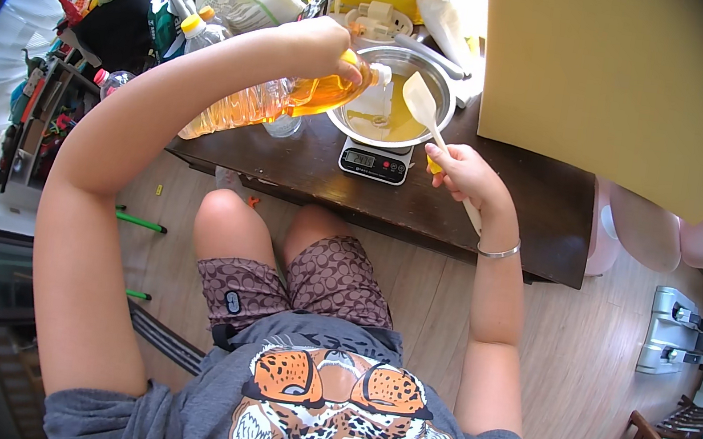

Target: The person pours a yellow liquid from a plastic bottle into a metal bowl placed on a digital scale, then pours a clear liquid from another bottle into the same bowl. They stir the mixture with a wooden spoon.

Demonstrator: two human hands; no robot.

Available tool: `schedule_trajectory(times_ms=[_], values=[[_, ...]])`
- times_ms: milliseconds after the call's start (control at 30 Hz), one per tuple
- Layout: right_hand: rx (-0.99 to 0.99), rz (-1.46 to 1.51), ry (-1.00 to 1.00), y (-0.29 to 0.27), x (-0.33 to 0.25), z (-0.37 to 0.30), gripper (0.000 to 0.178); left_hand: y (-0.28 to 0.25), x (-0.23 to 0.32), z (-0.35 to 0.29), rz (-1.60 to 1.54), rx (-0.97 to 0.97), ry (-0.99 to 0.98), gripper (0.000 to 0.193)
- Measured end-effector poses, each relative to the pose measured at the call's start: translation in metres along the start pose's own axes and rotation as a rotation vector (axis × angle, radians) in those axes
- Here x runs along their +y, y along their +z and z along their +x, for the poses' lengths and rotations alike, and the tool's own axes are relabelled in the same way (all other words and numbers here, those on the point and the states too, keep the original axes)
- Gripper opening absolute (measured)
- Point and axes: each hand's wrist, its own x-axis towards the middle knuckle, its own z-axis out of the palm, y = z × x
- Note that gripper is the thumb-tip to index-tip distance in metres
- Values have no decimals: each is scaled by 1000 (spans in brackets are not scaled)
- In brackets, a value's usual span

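Note:
My left hand point(332, 48) is closed round a large clear plastic bottle point(246, 108) of amber oil. The bottle lies tilted, its mouth over the left part of a metal bowl point(446, 123). Yellowish liquid point(407, 126) covers the bowl's bottom. The bowl rests on a small digital kitchen scale point(374, 163) with a lit display. In my right hand point(470, 178), closed, is a white spatula point(420, 99), its blade raised over the bowl's right rim. A small yellow piece point(434, 165), perhaps a bottle cap, shows at those fingers. I cannot tell whether oil is flowing.
The dark wooden table point(516, 202) carries everything. A clear cup point(284, 126) stands under the tilted bottle. Behind are a yellow-capped bottle point(202, 32), a plastic bag point(252, 1) and a power strip point(379, 21). A large tan panel point(622, 87) rises at the right, beside pink balloons point(647, 230).

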Motion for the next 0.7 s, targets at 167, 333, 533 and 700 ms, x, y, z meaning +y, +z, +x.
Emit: schedule_trajectory(times_ms=[167, 333, 533, 700], values=[[-13, 3, -4, 0, -2, 4, 46, -2, -2, -5, -5, 16, -5, 60], [-8, 1, 7, 3, -4, 6, 45, -2, -1, -3, 2, 32, -6, 61], [-23, 15, 1, 3, 0, 8, 45, -7, 2, -6, -67, 7, -39, 59], [-19, 8, 3, 2, 0, 8, 46, 0, -1, -5, -142, 42, -14, 58]])
